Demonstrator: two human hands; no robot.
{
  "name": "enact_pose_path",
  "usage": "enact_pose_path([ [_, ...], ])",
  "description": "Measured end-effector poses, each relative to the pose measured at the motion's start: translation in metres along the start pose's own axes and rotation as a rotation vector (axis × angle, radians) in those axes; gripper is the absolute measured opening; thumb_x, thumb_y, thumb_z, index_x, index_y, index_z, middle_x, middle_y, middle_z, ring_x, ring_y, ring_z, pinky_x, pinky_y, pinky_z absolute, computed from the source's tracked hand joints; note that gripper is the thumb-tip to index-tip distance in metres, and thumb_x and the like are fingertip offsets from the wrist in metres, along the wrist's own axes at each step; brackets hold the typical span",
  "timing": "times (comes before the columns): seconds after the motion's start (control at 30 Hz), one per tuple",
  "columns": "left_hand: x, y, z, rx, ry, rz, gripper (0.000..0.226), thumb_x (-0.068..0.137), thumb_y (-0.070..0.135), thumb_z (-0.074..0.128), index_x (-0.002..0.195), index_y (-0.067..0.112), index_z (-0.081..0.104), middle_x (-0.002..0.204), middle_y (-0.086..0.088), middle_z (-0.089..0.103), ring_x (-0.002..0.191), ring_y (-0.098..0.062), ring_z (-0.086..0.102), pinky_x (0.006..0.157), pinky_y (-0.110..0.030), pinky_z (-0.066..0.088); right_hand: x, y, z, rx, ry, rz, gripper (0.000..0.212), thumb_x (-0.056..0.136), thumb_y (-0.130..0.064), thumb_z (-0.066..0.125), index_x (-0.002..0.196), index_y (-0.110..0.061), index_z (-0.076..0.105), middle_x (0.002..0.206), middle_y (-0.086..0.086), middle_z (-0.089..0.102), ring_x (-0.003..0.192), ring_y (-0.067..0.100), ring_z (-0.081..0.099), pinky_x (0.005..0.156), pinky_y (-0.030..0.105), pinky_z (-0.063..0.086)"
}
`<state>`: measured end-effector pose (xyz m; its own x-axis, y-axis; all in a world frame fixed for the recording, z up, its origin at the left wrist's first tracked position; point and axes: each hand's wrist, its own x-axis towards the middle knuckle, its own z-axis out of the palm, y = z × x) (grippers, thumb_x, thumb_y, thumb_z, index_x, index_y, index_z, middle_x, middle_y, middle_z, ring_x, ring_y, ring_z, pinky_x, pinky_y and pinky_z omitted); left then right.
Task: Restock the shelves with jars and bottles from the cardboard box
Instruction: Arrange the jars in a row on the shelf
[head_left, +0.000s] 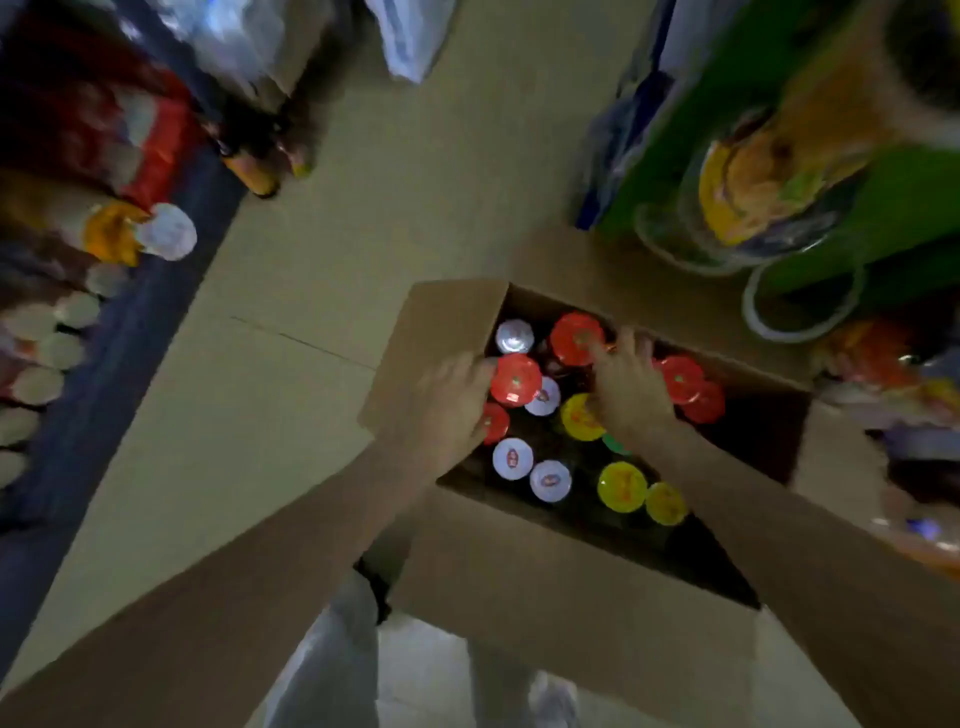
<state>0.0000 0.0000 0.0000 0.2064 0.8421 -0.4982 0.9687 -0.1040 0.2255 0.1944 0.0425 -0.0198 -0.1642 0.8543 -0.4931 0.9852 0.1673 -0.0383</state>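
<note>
The cardboard box (519, 587) sits on the floor between the shelves, mostly full of capped jars — most restocking seems left. The left hand (447, 405) cups a red-lidded jar (515, 379); the right hand (631, 387) reaches in — grip unclear.

left hand (451, 400), right hand (631, 387), both reaching down

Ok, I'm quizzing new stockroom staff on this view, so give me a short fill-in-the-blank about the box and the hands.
1. Both hands reach into an open ____ box.
2. The left hand touches a jar with a ____ lid.
3. Beside the right hand sits a ____ lid.
4. The box stands on the ____.

Missing words: cardboard; red; yellow; floor
</note>
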Motion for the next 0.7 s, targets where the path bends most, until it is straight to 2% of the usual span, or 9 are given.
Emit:
enact_pose_path([
  [0.1, 0.023, 0.004, 0.03, 0.108, 0.094, 0.175, 0.073, 0.066, 0.024, 0.076, 0.132, 0.009, 0.048, 0.13, -0.015, 0.052, 0.115, -0.032, 0.053, 0.091, -0.039, 0.043, 0.023, -0.004, 0.014, 0.03, 0.096, -0.012, 0.077, 0.081, -0.008, 0.057, 0.147, -0.026, 0.021, 0.149, 0.019, 0.016, 0.129, 0.044, 0.026, 0.097, 0.05, 0.035],
  [0.23, 0.055, 0.014, 0.058, 0.372, 0.185, 0.253, 0.094, 0.035, 0.041, 0.085, 0.123, 0.018, 0.059, 0.119, -0.009, 0.063, 0.097, -0.023, 0.065, 0.078, -0.03, 0.052, 0.044, -0.008, 0.03, 0.057, 0.048, -0.025, 0.076, 0.088, -0.012, 0.057, 0.148, -0.03, 0.015, 0.154, 0.013, 0.006, 0.13, 0.045, 0.024, 0.101, 0.048, 0.035],
  [0.27, 0.061, 0.017, 0.058, 0.381, 0.15, 0.24, 0.091, 0.034, 0.04, 0.084, 0.12, 0.02, 0.062, 0.115, -0.008, 0.066, 0.092, -0.021, 0.066, 0.075, -0.028, 0.052, 0.047, -0.007, 0.03, 0.059, 0.039, -0.026, 0.075, 0.088, -0.012, 0.057, 0.148, -0.03, 0.016, 0.154, 0.013, 0.006, 0.13, 0.046, 0.025, 0.101, 0.048, 0.035],
  [0.37, 0.081, 0.021, 0.059, 0.426, 0.189, 0.233, 0.067, 0.032, 0.035, 0.083, 0.098, 0.031, 0.072, 0.091, -0.001, 0.072, 0.072, -0.016, 0.067, 0.058, -0.021, 0.049, 0.055, -0.001, 0.025, 0.024, 0.03, -0.046, 0.07, 0.087, -0.017, 0.059, 0.146, -0.028, 0.022, 0.15, 0.016, 0.013, 0.126, 0.049, 0.031, 0.097, 0.049, 0.038],
  [0.4, 0.082, 0.022, 0.054, 0.431, 0.166, 0.195, 0.065, 0.037, 0.034, 0.083, 0.1, 0.03, 0.071, 0.093, -0.002, 0.071, 0.076, -0.018, 0.066, 0.059, -0.023, 0.049, 0.056, 0.0, 0.021, 0.02, 0.025, -0.063, 0.07, 0.086, -0.019, 0.062, 0.144, -0.027, 0.024, 0.147, 0.017, 0.016, 0.124, 0.049, 0.034, 0.094, 0.049, 0.041],
  [0.47, 0.084, 0.023, 0.044, 0.361, 0.096, 0.167, 0.068, 0.067, 0.026, 0.075, 0.13, 0.02, 0.051, 0.122, -0.012, 0.055, 0.108, -0.028, 0.054, 0.08, -0.031, 0.047, 0.053, 0.002, 0.012, 0.039, 0.014, -0.077, 0.07, 0.082, -0.022, 0.065, 0.141, -0.025, 0.028, 0.143, 0.018, 0.021, 0.117, 0.049, 0.042, 0.088, 0.047, 0.044],
  [0.53, 0.073, 0.022, 0.033, 0.26, 0.039, 0.15, 0.074, 0.079, 0.019, 0.066, 0.143, 0.016, 0.027, 0.136, -0.014, 0.036, 0.123, -0.033, 0.036, 0.093, -0.036, 0.039, 0.046, 0.001, 0.001, 0.075, 0.025, -0.075, 0.07, 0.08, -0.024, 0.068, 0.139, -0.024, 0.03, 0.14, 0.018, 0.023, 0.111, 0.048, 0.047, 0.083, 0.046, 0.046],
  [0.63, 0.029, 0.015, -0.006, 0.075, 0.099, 0.134, 0.076, 0.076, 0.03, 0.069, 0.139, 0.02, 0.029, 0.132, -0.011, 0.036, 0.12, -0.03, 0.034, 0.094, -0.035, 0.037, 0.023, -0.011, -0.029, 0.153, 0.053, -0.065, 0.069, 0.078, -0.028, 0.07, 0.135, -0.019, 0.034, 0.136, 0.019, 0.027, 0.104, 0.047, 0.051, 0.078, 0.044, 0.046],
  [0.7, -0.002, -0.001, -0.042, -0.233, 0.077, 0.065, 0.072, 0.068, 0.034, 0.076, 0.13, 0.022, 0.041, 0.121, -0.008, 0.045, 0.113, -0.026, 0.04, 0.092, -0.033, 0.037, 0.004, -0.024, -0.06, 0.227, 0.055, -0.063, 0.069, 0.075, -0.03, 0.074, 0.132, -0.017, 0.036, 0.135, 0.019, 0.026, 0.1, 0.046, 0.052, 0.079, 0.043, 0.047],
])
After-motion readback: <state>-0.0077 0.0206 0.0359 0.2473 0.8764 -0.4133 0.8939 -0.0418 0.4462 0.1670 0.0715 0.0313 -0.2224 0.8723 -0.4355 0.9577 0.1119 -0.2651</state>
